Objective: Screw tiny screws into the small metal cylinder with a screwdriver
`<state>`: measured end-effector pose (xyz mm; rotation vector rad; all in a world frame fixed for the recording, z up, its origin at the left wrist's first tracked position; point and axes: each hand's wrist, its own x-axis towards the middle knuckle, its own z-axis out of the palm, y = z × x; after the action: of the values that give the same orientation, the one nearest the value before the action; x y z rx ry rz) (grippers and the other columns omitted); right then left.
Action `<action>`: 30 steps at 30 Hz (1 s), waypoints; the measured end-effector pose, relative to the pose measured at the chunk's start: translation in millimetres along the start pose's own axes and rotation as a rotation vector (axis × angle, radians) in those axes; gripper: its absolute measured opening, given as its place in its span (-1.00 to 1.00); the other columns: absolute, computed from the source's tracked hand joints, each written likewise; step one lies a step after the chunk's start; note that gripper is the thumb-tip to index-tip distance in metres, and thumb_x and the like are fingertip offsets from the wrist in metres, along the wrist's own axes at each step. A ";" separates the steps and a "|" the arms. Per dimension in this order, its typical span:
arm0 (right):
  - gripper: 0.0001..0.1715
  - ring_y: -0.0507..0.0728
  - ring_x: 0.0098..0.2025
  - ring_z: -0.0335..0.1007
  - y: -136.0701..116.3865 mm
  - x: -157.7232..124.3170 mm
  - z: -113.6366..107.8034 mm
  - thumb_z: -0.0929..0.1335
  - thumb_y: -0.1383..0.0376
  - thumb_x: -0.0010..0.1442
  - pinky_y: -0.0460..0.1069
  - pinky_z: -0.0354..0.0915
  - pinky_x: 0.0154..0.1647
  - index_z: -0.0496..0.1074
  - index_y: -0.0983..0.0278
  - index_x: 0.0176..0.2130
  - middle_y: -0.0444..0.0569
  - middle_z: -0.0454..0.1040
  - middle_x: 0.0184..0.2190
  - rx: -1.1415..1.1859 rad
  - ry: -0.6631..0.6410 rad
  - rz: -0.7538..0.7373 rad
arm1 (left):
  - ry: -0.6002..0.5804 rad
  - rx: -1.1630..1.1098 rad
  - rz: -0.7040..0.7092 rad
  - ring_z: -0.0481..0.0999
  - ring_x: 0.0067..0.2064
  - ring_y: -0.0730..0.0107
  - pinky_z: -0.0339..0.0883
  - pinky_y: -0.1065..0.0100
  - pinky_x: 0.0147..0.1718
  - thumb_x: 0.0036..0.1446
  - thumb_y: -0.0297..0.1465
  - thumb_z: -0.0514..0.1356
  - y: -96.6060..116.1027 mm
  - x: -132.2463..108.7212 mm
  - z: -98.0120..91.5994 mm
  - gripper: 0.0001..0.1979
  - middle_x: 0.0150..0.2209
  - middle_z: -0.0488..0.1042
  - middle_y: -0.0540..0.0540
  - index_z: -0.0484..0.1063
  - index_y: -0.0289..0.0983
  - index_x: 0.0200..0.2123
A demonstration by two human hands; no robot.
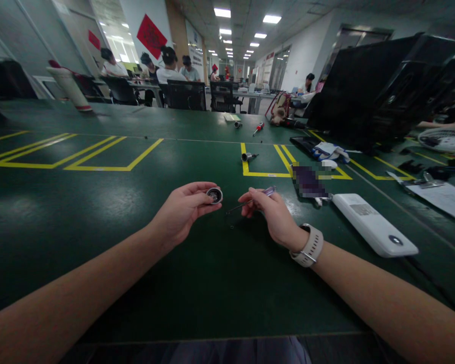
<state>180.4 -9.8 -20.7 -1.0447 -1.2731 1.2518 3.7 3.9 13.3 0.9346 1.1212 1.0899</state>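
Observation:
My left hand (187, 207) is closed around a small round metal part (214, 195), its hollow, dark inside tilted up. Fingers and thumb grip it by the rim. To the right, my right hand (267, 210) holds a thin screwdriver (270, 190) with a clear purplish handle; its dark shaft points left and down, apart from the metal part. Below the shaft tip a tiny ring-like piece (232, 227) lies on the green table (197, 293). Beyond my hands, a metal piece with a shaft (247, 157) rests on the yellow tape.
Farther back lie a red-handled screwdriver (258, 128) and another small metal part (238, 125). At right are a phone (309, 182), a white power bank (375, 225), a clipboard (442, 194) and a cloth glove (329, 151). A black computer case (364, 91) stands behind them. Several people sit in the background.

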 end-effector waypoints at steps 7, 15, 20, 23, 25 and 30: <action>-0.74 -0.03 -0.57 0.24 1.1 4.9 -1.2 0.39 0.19 0.03 -0.09 0.13 -0.49 0.35 0.31 -0.55 -0.19 0.33 -0.66 -0.026 0.053 0.055 | -0.010 -0.004 -0.002 0.55 -0.28 0.34 0.50 0.38 -0.29 -0.06 -0.71 0.17 -1.5 1.9 -1.0 -0.75 -0.22 0.53 -0.22 0.44 -0.41 -0.27; -0.68 -0.06 -0.63 0.18 4.5 7.1 -3.3 0.34 0.17 0.07 -0.10 0.06 -0.55 0.32 0.30 -0.59 -0.22 0.27 -0.70 -0.011 0.075 0.062 | -0.001 -0.006 -0.011 0.55 -0.29 0.34 0.49 0.36 -0.28 -0.06 -0.72 0.17 -1.4 1.6 -0.5 -0.76 -0.23 0.53 -0.22 0.46 -0.41 -0.29; -0.68 -0.06 -0.63 0.17 1.8 5.3 -0.3 0.35 0.19 0.06 -0.09 0.07 -0.56 0.30 0.29 -0.61 -0.23 0.26 -0.70 -0.045 0.082 0.070 | -0.010 -0.003 -0.011 0.55 -0.28 0.34 0.49 0.35 -0.27 -0.07 -0.71 0.18 -2.6 2.2 -1.6 -0.76 -0.23 0.53 -0.22 0.46 -0.40 -0.30; -0.68 -0.05 -0.63 0.17 2.4 5.2 -0.3 0.34 0.18 0.06 -0.09 0.07 -0.55 0.30 0.29 -0.61 -0.22 0.26 -0.69 -0.070 0.073 0.064 | -0.008 0.006 -0.014 0.54 -0.27 0.34 0.50 0.35 -0.28 -0.06 -0.70 0.19 -2.0 2.0 -2.1 -0.77 -0.20 0.52 -0.23 0.46 -0.40 -0.29; -0.69 -0.04 -0.61 0.18 4.3 5.5 -1.0 0.34 0.17 0.07 -0.09 0.08 -0.54 0.31 0.29 -0.59 -0.22 0.27 -0.68 -0.102 0.064 0.060 | -0.016 0.006 -0.014 0.54 -0.25 0.33 0.50 0.35 -0.27 -0.05 -0.70 0.18 -1.9 1.5 -1.9 -0.76 -0.19 0.52 -0.23 0.45 -0.40 -0.28; -0.69 -0.03 -0.61 0.19 8.8 4.6 0.2 0.31 0.16 0.10 -0.08 0.10 -0.53 0.31 0.28 -0.57 -0.21 0.27 -0.68 -0.220 0.032 -0.006 | -0.112 -0.060 0.035 0.51 -0.13 0.30 0.48 0.30 -0.17 0.00 -0.68 0.18 -10.5 -1.3 2.9 -0.76 -0.18 0.50 -0.16 0.43 -0.35 -0.23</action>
<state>179.1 -4.5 -29.1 -1.2108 -1.4107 1.1036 8.4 0.2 4.1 0.9594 0.9788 1.0803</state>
